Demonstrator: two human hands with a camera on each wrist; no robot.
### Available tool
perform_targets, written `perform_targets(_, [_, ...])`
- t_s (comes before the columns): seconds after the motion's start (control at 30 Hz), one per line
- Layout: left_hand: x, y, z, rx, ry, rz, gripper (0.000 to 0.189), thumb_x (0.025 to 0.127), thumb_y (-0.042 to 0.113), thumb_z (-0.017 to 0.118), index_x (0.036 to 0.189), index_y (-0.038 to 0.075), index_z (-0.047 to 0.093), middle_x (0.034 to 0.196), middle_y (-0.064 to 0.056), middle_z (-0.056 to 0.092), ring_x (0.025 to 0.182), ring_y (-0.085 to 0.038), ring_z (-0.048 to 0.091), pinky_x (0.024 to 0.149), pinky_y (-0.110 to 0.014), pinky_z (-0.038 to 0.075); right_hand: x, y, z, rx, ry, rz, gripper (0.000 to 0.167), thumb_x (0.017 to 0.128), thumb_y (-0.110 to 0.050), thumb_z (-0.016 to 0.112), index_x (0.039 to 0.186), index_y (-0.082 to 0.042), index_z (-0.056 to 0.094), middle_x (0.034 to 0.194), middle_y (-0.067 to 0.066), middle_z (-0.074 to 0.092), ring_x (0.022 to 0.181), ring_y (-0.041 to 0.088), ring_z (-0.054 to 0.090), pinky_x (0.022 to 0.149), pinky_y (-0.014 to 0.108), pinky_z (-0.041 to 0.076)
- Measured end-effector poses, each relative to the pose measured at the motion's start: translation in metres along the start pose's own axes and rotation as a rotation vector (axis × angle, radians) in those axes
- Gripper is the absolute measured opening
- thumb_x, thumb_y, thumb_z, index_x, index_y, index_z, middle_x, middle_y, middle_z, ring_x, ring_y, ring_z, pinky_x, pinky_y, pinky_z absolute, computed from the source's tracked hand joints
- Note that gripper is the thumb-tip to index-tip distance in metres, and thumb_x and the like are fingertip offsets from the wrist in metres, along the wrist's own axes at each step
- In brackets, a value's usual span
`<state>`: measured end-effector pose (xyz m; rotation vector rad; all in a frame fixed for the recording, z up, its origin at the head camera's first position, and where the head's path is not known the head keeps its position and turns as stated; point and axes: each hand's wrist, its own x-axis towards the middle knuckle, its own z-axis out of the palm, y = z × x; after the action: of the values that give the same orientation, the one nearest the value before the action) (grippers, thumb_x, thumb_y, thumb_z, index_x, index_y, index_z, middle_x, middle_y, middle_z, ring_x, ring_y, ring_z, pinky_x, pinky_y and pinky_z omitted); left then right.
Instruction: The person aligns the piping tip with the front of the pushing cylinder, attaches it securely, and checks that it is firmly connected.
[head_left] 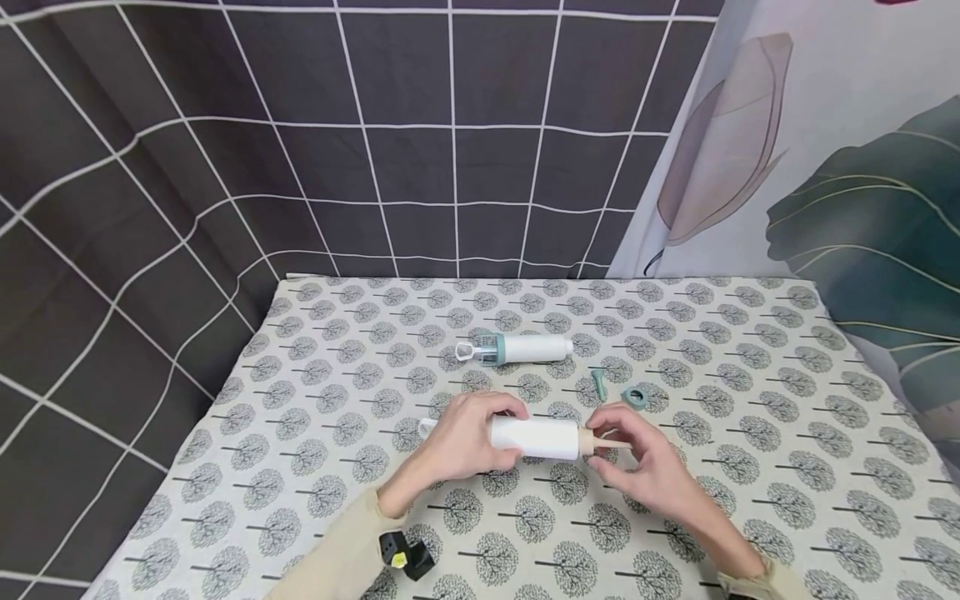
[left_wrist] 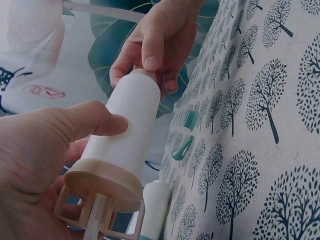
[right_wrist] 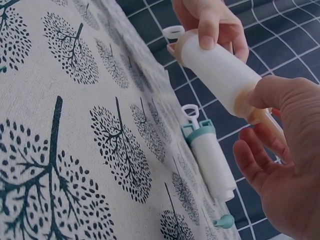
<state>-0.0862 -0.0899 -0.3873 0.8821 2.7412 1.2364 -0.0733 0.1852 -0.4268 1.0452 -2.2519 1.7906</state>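
a white tube [head_left: 536,437] is held crosswise, just above a tree-print cloth [head_left: 555,479]. the left hand [head_left: 467,437] grips its barrel with curled fingers; the right hand [head_left: 647,463] pinches the beige cap [head_left: 586,442] between thumb and fingers, the slim nozzle [head_left: 613,443] pointing towards its palm. the left wrist view reveals a beige flange [left_wrist: 102,177] and plunger rod [left_wrist: 95,217], masked by the left hand in the head view, but loses the nozzle behind the right hand. both forearms converge from the near side. beyond lie a second tube [head_left: 534,348], a teal nozzle [head_left: 598,384] and a teal ring [head_left: 635,397].
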Motion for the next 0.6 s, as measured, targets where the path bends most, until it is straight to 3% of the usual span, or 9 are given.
perform_targets(0.17, [0.0, 0.0008, 0.0009, 0.008, -0.001, 0.006, 0.041, 0.067, 0.012, 0.088, 0.105, 0.015, 0.071, 0.103, 0.001, 0.072, 0.087, -0.012, 0.061, 0.08, -0.036, 0.046, -0.0005, 0.0007, 0.0005, -0.016, 0.008, -0.015, 0.044, 0.074, 0.02, 0.071, 0.111, -0.002, 0.059, 0.111, 0.009, 0.063, 0.102, 0.016, 0.063, 0.091, 0.027, 0.052])
perform_targets(0.4, [0.0007, 0.001, 0.0016, -0.018, -0.004, 0.008, 0.041, 0.067, 0.01, 0.088, 0.105, 0.014, 0.071, 0.103, 0.0, 0.072, 0.086, -0.012, 0.062, 0.077, -0.032, 0.048, -0.0019, 0.0015, 0.0024, 0.019, 0.031, -0.045, 0.043, 0.075, 0.023, 0.068, 0.112, 0.004, 0.059, 0.109, 0.016, 0.062, 0.096, 0.018, 0.064, 0.087, 0.026, 0.053])
perform_targets(0.6, [0.0008, 0.0005, 0.002, -0.014, -0.001, 0.021, 0.041, 0.067, 0.01, 0.088, 0.104, 0.014, 0.071, 0.105, 0.0, 0.072, 0.087, -0.011, 0.062, 0.079, -0.034, 0.047, -0.0045, 0.0004, 0.0026, 0.017, 0.035, 0.031, 0.041, 0.078, 0.02, 0.068, 0.113, 0.002, 0.059, 0.112, 0.017, 0.062, 0.096, 0.018, 0.065, 0.084, 0.028, 0.055])
